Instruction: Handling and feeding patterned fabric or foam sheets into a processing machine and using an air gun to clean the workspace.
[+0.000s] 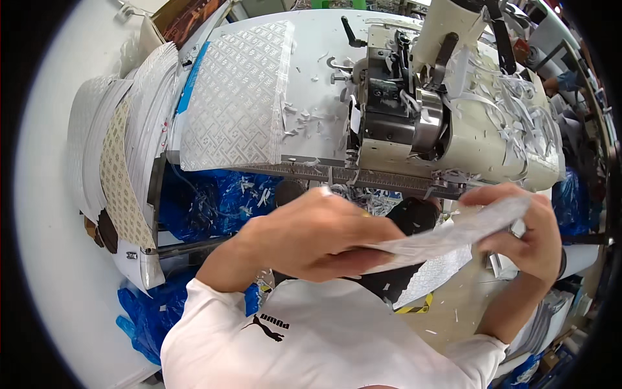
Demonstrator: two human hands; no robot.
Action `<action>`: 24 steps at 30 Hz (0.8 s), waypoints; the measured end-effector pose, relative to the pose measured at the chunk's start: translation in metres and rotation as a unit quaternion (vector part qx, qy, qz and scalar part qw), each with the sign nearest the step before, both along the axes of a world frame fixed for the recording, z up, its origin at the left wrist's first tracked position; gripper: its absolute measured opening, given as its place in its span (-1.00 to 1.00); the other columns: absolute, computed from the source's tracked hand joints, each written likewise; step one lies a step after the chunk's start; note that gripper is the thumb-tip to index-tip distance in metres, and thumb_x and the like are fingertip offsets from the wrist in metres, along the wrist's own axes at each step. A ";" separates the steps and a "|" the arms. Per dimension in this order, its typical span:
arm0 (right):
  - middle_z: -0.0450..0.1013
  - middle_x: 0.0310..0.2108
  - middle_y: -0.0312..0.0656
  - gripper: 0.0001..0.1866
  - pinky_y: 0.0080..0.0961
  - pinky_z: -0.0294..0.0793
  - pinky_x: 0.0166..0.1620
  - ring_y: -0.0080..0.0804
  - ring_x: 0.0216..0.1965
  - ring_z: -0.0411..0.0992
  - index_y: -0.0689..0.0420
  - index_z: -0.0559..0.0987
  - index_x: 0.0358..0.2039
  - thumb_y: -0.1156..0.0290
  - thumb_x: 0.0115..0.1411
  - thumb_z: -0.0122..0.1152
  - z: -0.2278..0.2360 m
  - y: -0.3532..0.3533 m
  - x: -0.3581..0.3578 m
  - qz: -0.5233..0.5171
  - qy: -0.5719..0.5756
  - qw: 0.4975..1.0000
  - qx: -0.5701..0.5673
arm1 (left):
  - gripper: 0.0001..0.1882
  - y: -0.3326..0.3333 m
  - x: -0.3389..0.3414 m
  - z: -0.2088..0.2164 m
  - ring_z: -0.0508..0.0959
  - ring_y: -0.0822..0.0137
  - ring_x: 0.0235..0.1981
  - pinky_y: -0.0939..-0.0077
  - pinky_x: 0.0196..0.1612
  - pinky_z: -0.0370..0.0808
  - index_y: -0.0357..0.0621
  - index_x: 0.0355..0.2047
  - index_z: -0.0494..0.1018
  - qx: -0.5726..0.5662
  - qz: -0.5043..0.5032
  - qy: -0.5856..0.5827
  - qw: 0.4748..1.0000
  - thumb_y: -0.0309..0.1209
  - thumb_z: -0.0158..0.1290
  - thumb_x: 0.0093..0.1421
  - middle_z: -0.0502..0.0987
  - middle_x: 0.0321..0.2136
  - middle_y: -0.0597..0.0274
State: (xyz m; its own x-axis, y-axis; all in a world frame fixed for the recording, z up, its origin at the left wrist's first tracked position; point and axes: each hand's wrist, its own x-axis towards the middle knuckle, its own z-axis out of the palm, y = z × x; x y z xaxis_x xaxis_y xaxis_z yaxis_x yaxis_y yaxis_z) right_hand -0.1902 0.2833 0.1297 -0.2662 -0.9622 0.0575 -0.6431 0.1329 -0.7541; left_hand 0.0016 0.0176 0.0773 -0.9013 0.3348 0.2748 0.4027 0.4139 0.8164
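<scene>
A pale grey-white sheet [447, 238], thin and partly blurred, is stretched between my hands in front of my chest. My left hand [324, 235] is closed around its left end, the fingertips mostly hidden behind the knuckles. At the other end, my right hand [532, 232] pinches the sheet between thumb and fingers. Just beyond my hands stands a beige machine [463, 133] with a dark metal head, strewn with curled white strips [512, 113]. On the white table to its left lies a stack of silver-patterned sheets [236, 97].
A metal ruler [311, 170] runs along the table's front edge. More curved sheets [123, 129] hang in a thick bundle at the far left. Blue plastic bags [214, 194] sit below the table, and scraps lie scattered about. Another patterned sheet [435, 277] is below my hands.
</scene>
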 end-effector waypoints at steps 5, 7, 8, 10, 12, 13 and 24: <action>0.58 -0.43 -0.18 -0.68 -0.61 0.38 -0.43 -0.51 -0.54 0.45 0.29 0.63 -0.18 0.43 0.09 0.49 -0.051 -0.034 0.035 -0.092 -0.034 0.991 -0.091 | -0.45 -0.065 0.066 -0.016 0.70 0.20 -0.23 0.33 -0.10 0.61 -0.42 0.11 0.44 0.317 0.137 -0.128 0.930 -0.25 0.26 0.26 0.67 -0.16 -0.02; 0.57 -0.43 -0.23 -0.71 -0.66 0.28 -0.49 -0.61 -0.56 0.35 0.28 0.61 -0.16 0.47 0.13 0.45 -0.067 -0.046 0.049 -0.165 -0.086 0.975 -0.120 | -0.43 -0.066 0.091 -0.039 0.69 0.18 -0.18 0.28 -0.01 0.60 -0.45 0.11 0.44 0.385 0.155 -0.144 0.898 -0.24 0.27 0.26 0.66 -0.14 0.00; 0.57 -0.43 -0.23 -0.71 -0.66 0.28 -0.49 -0.61 -0.56 0.35 0.28 0.61 -0.16 0.47 0.13 0.45 -0.076 -0.054 0.055 -0.168 -0.090 0.974 -0.120 | -0.42 -0.057 0.106 -0.056 0.68 0.20 -0.16 0.31 0.00 0.58 -0.45 0.10 0.45 0.442 0.275 -0.098 0.848 -0.23 0.29 0.24 0.66 -0.13 0.01; 0.57 -0.42 -0.30 -0.67 -0.69 0.22 -0.51 -0.68 -0.57 0.26 0.25 0.60 -0.04 0.53 0.17 0.40 -0.091 -0.073 0.069 -0.224 -0.251 0.926 -0.172 | -0.41 -0.055 0.115 -0.078 0.67 0.22 -0.15 0.35 0.02 0.56 -0.44 0.09 0.46 0.492 0.387 -0.053 0.778 -0.21 0.30 0.22 0.66 -0.12 0.02; 0.57 -0.41 -0.33 -0.64 -0.70 0.19 -0.52 -0.72 -0.58 0.22 0.24 0.59 0.01 0.55 0.19 0.38 -0.093 -0.084 0.081 -0.250 -0.327 0.891 -0.190 | -0.42 -0.054 0.118 -0.091 0.66 0.26 -0.15 0.40 0.02 0.54 -0.44 0.07 0.47 0.365 0.476 -0.103 0.793 -0.20 0.30 0.21 0.65 -0.11 0.04; 0.58 -0.35 -0.33 -0.60 -0.73 0.21 -0.49 -0.74 -0.53 0.27 0.25 0.56 0.08 0.57 0.21 0.34 -0.093 -0.089 0.085 -0.274 -0.308 0.895 -0.170 | -0.42 -0.053 0.118 -0.096 0.65 0.28 -0.15 0.42 0.02 0.53 -0.44 0.06 0.48 0.298 0.517 -0.126 0.793 -0.20 0.29 0.21 0.65 -0.10 0.04; 0.53 -0.31 -0.46 -0.53 -0.83 0.09 -0.48 -0.88 -0.49 0.20 0.26 0.48 0.23 0.57 0.30 0.24 -0.108 -0.104 0.097 -0.359 -0.313 0.862 -0.176 | -0.52 -0.083 0.081 -0.047 0.65 0.34 -0.21 0.47 -0.07 0.56 -0.44 0.02 0.50 0.317 0.488 -0.213 0.785 -0.32 0.26 0.20 0.65 -0.14 0.04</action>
